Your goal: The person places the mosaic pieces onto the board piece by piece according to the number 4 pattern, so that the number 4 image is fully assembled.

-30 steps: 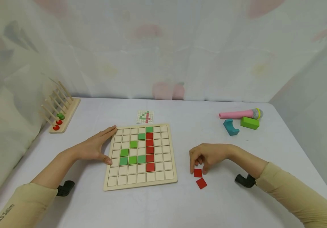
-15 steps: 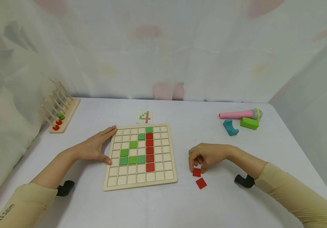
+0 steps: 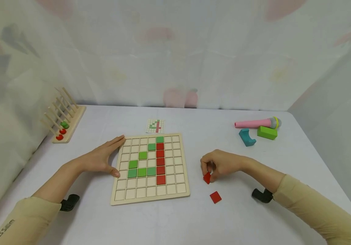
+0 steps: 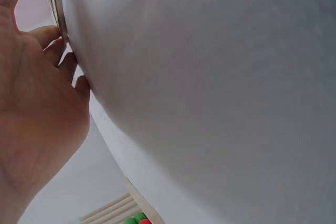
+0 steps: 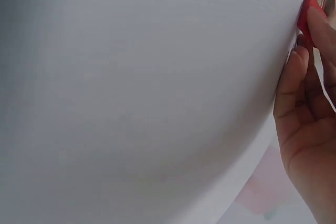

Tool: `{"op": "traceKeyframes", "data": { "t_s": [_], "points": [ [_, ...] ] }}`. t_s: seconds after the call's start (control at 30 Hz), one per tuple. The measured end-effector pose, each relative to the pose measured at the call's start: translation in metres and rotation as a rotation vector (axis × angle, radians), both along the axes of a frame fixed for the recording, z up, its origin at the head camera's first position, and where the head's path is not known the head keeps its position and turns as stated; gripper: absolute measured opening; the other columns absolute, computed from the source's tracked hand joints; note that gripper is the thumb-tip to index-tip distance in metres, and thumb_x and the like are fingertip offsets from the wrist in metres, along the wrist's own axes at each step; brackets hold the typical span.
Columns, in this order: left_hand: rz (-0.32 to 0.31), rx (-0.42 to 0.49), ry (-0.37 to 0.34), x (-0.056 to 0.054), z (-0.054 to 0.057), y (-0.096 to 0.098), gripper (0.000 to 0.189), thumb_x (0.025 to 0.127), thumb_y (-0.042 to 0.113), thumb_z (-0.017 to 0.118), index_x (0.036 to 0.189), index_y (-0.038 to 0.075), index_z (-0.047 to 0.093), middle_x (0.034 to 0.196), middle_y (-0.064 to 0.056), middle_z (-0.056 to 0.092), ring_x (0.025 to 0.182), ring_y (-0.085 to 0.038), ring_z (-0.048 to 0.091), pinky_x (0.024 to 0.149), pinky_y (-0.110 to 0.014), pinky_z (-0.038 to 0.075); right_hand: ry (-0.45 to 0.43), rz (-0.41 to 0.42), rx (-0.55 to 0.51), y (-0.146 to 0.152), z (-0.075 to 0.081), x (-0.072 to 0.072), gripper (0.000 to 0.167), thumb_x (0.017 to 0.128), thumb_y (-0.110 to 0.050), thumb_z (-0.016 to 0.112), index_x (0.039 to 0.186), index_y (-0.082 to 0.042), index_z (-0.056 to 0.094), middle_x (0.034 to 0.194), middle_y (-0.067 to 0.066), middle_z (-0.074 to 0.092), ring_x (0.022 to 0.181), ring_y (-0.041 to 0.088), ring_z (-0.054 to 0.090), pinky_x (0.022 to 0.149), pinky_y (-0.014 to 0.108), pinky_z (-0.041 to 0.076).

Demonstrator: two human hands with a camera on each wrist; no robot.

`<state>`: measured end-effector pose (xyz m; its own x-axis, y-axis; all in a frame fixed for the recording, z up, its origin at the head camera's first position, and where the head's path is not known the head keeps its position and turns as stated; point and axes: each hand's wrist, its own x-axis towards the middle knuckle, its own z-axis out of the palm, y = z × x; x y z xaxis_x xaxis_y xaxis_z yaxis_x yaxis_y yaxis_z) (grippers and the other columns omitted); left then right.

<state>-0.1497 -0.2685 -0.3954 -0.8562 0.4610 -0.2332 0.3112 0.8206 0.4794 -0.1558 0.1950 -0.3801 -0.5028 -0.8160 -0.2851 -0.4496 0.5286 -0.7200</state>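
Observation:
My right hand (image 3: 221,162) pinches a red square tile (image 3: 207,178) between thumb and fingers, tilted, to the right of the board; the right wrist view shows the same red tile (image 5: 308,19) at the fingertips. A second red tile (image 3: 215,197) lies flat on the table just below. At the left edge of the wooden grid board (image 3: 175,189), my left hand (image 3: 100,158) rests with spread, straight fingers, thumb and fingertips against the rim. Set in the board are a column of red tiles (image 3: 160,161) and several green tiles (image 3: 142,172), one topping the red column.
Behind the board lies a small pattern card (image 3: 155,126). A wooden peg rack (image 3: 71,127) with red and green beads stands at the left. Back right are a pink toy microphone (image 3: 253,123), a green block (image 3: 267,132) and a teal curved block (image 3: 247,137).
My right hand has picked up the nearer red tile, tilting it and moving it slightly up and left. The left hand and the board stay in place.

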Motion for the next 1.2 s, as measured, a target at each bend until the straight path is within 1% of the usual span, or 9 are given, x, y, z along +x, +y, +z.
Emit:
{"op": "traceKeyframes", "data": {
  "t_s": [0.1, 0.2, 0.37, 0.53, 0.63, 0.77, 1.03, 1.2],
  "points": [
    [-0.001, 0.002, 0.000, 0.000, 0.000, 0.000, 0.140, 0.055, 0.065, 0.085, 0.159, 0.006, 0.013, 0.169, -0.015, 0.007, 0.154, -0.046, 0.009, 0.118, -0.069, 0.017, -0.008, -0.012, -0.003, -0.003, 0.001, -0.003, 0.014, 0.081, -0.017, 0.081, 0.084, -0.021, 0.068, 0.080, -0.007, 0.067, 0.077, 0.007, 0.060, 0.070, 0.022, 0.054],
    [-0.003, 0.004, 0.001, 0.000, -0.001, -0.001, 0.140, 0.055, 0.065, 0.085, 0.159, 0.006, 0.013, 0.169, -0.014, 0.007, 0.154, -0.045, 0.009, 0.118, -0.069, 0.017, -0.019, -0.015, -0.010, -0.006, 0.003, -0.005, 0.012, 0.081, -0.016, 0.080, 0.083, -0.021, 0.069, 0.079, -0.008, 0.069, 0.074, 0.006, 0.060, 0.069, 0.022, 0.054],
    [-0.004, 0.001, 0.005, 0.000, -0.002, -0.001, 0.140, 0.055, 0.066, 0.085, 0.159, 0.006, 0.014, 0.169, -0.014, 0.007, 0.154, -0.045, 0.009, 0.118, -0.069, 0.017, -0.031, -0.020, -0.032, -0.017, 0.008, -0.006, 0.013, 0.082, -0.012, 0.079, 0.088, -0.022, 0.072, 0.084, -0.009, 0.071, 0.075, 0.007, 0.063, 0.072, 0.024, 0.057],
    [-0.005, -0.002, 0.009, 0.000, -0.002, -0.001, 0.140, 0.055, 0.066, 0.085, 0.159, 0.005, 0.014, 0.169, -0.014, 0.008, 0.154, -0.046, 0.010, 0.118, -0.069, 0.017, 0.013, -0.050, -0.064, -0.031, 0.012, -0.005, 0.015, 0.083, -0.010, 0.078, 0.095, -0.020, 0.074, 0.090, -0.009, 0.073, 0.079, 0.006, 0.064, 0.076, 0.023, 0.057],
    [-0.007, 0.000, 0.008, 0.000, -0.001, -0.001, 0.140, 0.055, 0.066, 0.085, 0.159, 0.005, 0.014, 0.169, -0.015, 0.008, 0.153, -0.046, 0.010, 0.118, -0.069, 0.017, 0.029, -0.080, -0.088, -0.041, 0.014, -0.003, 0.016, 0.083, -0.010, 0.079, 0.097, -0.017, 0.075, 0.092, -0.007, 0.073, 0.079, 0.006, 0.064, 0.076, 0.021, 0.057],
    [-0.008, -0.001, 0.007, 0.000, 0.000, -0.001, 0.140, 0.055, 0.066, 0.085, 0.159, 0.005, 0.014, 0.169, -0.014, 0.008, 0.153, -0.046, 0.009, 0.118, -0.069, 0.017, 0.012, -0.120, -0.121, -0.055, 0.016, 0.002, 0.016, 0.083, -0.010, 0.078, 0.097, -0.016, 0.075, 0.092, -0.005, 0.074, 0.079, 0.005, 0.064, 0.075, 0.020, 0.057],
    [-0.010, 0.007, 0.009, 0.000, 0.000, -0.001, 0.139, 0.055, 0.065, 0.085, 0.159, 0.004, 0.014, 0.168, -0.015, 0.008, 0.153, -0.046, 0.010, 0.118, -0.069, 0.017, -0.027, -0.134, -0.155, -0.080, 0.019, 0.013, 0.019, 0.085, -0.002, 0.073, 0.099, -0.014, 0.076, 0.098, -0.001, 0.076, 0.081, 0.001, 0.066, 0.075, 0.017, 0.056],
    [-0.014, 0.003, 0.010, 0.000, -0.001, -0.001, 0.139, 0.056, 0.065, 0.085, 0.159, 0.005, 0.014, 0.168, -0.015, 0.008, 0.154, -0.045, 0.010, 0.118, -0.068, 0.017, -0.039, -0.138, -0.156, -0.093, 0.019, 0.017, 0.020, 0.085, -0.002, 0.070, 0.100, -0.013, 0.076, 0.098, 0.001, 0.077, 0.080, 0.001, 0.066, 0.073, 0.017, 0.056]
  ]
}}
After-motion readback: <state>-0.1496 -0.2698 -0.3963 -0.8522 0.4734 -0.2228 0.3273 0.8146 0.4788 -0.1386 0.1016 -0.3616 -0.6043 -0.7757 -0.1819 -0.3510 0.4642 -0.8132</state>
